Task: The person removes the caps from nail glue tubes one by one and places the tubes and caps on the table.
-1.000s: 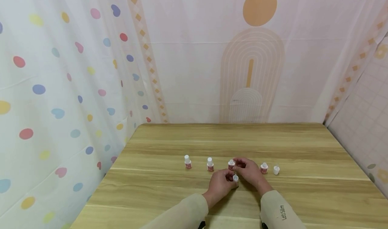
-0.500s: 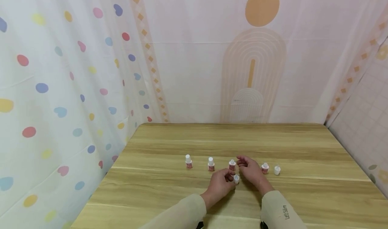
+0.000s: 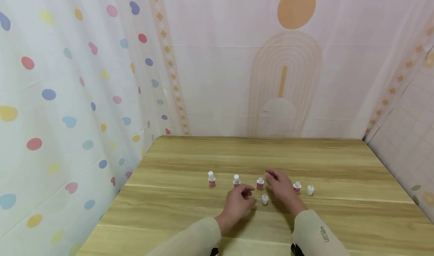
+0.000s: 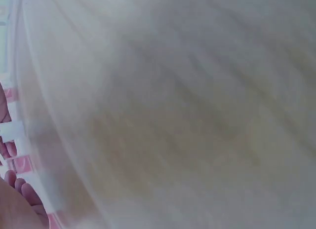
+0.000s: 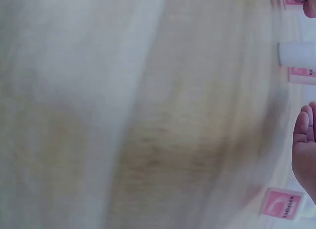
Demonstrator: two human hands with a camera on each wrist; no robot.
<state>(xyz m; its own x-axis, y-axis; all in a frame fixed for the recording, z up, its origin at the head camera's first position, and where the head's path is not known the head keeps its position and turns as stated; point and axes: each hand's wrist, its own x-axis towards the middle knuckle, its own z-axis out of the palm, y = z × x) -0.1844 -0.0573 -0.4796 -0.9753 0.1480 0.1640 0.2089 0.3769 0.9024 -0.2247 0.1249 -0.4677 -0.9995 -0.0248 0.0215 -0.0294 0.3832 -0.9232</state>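
Observation:
My left hand (image 3: 236,206) is just left of a white cap (image 3: 265,200) that stands on the table with a thin stem pointing up. Its fingers are apart and nothing is between them. My right hand (image 3: 280,186), also holding nothing, hovers with loosely bent fingers at the right of an uncapped small bottle (image 3: 260,183) with a pink-red label. In the right wrist view that hand (image 5: 304,147) lies at the edge, between the cap (image 5: 296,55) and a labelled bottle (image 5: 282,204). The left wrist view catches part of the left hand (image 4: 20,205) low at its edge.
Left of these stand two capped bottles, one (image 3: 211,179) farther out and one (image 3: 236,179) partly behind the left hand. Another uncapped bottle (image 3: 297,187) and a second upturned cap (image 3: 310,190) stand by the right forearm. A patterned curtain (image 3: 217,79) hangs behind the wooden table (image 3: 190,218).
The left hand has let go of the cap, now standing on the table, and drawn away to the left. The right hand has moved back from the uncapped bottle, its fingers loosening.

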